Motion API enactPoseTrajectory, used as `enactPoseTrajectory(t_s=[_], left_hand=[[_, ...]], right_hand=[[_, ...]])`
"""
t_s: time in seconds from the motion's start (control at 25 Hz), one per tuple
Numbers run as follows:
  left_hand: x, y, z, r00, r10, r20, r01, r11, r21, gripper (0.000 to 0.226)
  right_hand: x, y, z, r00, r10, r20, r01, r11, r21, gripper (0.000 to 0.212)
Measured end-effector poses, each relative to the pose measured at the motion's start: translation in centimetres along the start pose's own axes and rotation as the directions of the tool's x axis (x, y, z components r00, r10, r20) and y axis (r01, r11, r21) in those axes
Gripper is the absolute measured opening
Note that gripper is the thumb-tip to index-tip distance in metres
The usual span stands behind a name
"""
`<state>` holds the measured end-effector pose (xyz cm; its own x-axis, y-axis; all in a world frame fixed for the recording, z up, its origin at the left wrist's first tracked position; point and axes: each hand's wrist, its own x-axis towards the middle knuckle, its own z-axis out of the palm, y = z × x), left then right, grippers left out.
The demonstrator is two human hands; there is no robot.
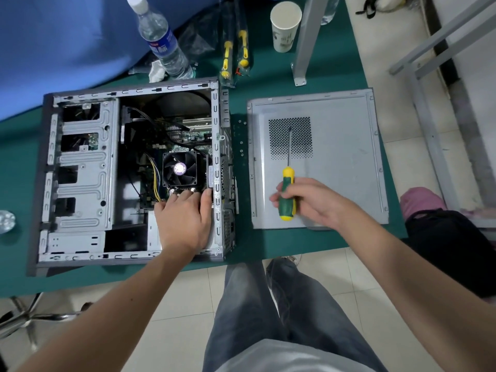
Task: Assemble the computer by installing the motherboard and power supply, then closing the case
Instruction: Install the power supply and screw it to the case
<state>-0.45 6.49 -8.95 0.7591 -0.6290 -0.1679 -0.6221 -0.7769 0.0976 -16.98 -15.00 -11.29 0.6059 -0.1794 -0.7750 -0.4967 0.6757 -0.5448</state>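
The open computer case (80, 183) lies on its side on the green table. Inside it sits the motherboard (188, 135) with a black CPU fan (179, 169) and yellow and black cables. My left hand (185, 218) reaches into the case's near right corner and rests on a grey metal box, the power supply (153, 232), fingers spread toward the fan. My right hand (314, 202) grips a green and yellow screwdriver (287, 194) over the grey side panel (343, 162), which lies flat to the right of the case, the shaft pointing away from me.
A water bottle (161, 38), a paper cup (285, 25) and two bagged yellow-handled screwdrivers (236, 55) stand behind the case. A few small screws (241, 146) lie between case and panel. A metal post (308, 41) stands at the back. A person in dark clothes (451, 242) sits at the right.
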Motion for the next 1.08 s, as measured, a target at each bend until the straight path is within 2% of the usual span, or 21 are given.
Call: enactPoseTrajectory(t_s=[0.08, 0.16, 0.32, 0.48, 0.72, 0.88, 1.0, 1.08], left_hand=[[0.1, 0.1, -0.1, 1.000, 0.000, 0.013, 0.000, 1.000, 0.002, 0.057], [0.0, 0.1, -0.1, 1.000, 0.002, 0.021, -0.002, 1.000, 0.008, 0.057], [0.1, -0.2, 0.1, 1.000, 0.015, 0.016, -0.015, 1.000, 0.001, 0.051], [0.0, -0.3, 0.3, 1.000, 0.030, 0.005, -0.030, 1.000, 0.000, 0.048], [0.1, -0.2, 0.3, 0.999, 0.023, 0.023, -0.023, 1.000, -0.003, 0.051], [0.2, -0.2, 0.1, 0.999, 0.016, 0.029, -0.015, 1.000, -0.015, 0.052], [0.3, -0.2, 0.0, 0.999, 0.011, 0.045, -0.010, 1.000, -0.012, 0.053], [0.4, -0.2, -0.1, 0.999, 0.006, 0.043, -0.005, 1.000, -0.012, 0.054]], right_hand=[[3.2, -1.4, 2.5, 0.974, -0.117, -0.193, 0.082, 0.980, -0.183, 0.015], [6.1, -2.4, 4.1, 0.917, -0.238, -0.321, 0.124, 0.933, -0.337, 0.014], [11.1, -3.3, 6.0, 0.835, -0.369, -0.409, 0.097, 0.829, -0.550, 0.007], [13.9, -3.0, 7.3, 0.803, -0.395, -0.447, 0.003, 0.753, -0.658, 0.026], [15.5, -2.3, 7.7, 0.759, -0.413, -0.504, -0.076, 0.712, -0.698, 0.035], [14.4, -2.2, 7.9, 0.766, -0.440, -0.468, 0.033, 0.755, -0.655, 0.027], [11.5, -0.8, 7.3, 0.815, -0.383, -0.434, 0.186, 0.883, -0.431, 0.011], [8.7, 0.9, 6.8, 0.851, -0.330, -0.409, 0.220, 0.930, -0.294, 0.009]])
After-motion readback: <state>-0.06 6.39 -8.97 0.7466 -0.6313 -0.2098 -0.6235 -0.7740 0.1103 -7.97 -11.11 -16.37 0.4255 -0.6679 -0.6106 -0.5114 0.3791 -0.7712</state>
